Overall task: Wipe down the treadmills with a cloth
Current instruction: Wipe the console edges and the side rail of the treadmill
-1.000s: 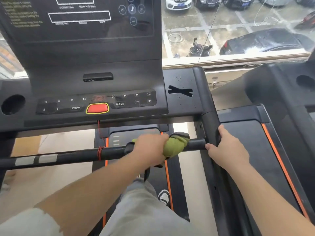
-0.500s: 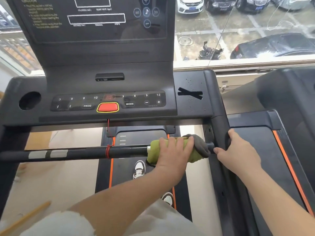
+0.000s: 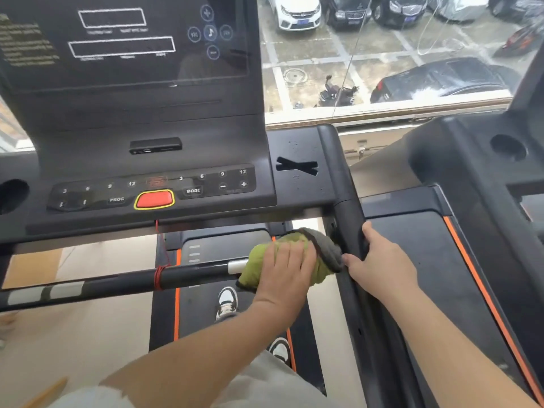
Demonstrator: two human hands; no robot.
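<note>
Head view is showing the left fingers (image 3: 290, 253) curling over the green cloth (image 3: 259, 262), which is lying wrapped around the right end of the black crossbar (image 3: 191, 275), in the lower middle of the frame. The grey edge of the cloth is touching the side rail (image 3: 350, 219). The left hand (image 3: 282, 278) is grasping the cloth and pressing it on the bar. Just to the right, the right fingers (image 3: 348, 257) are closing around the side rail, and the right hand (image 3: 382, 266) is gripping it for support.

As I am judging it, the wiping is arriving at the end of the crossbar. Small drops are sitting on the console (image 3: 294, 148) corner, so I cannot tell if this surface is finished. The side rail and the second treadmill (image 3: 471, 172) at the right edge are probably waiting, so much work seems to be remaining.
</note>
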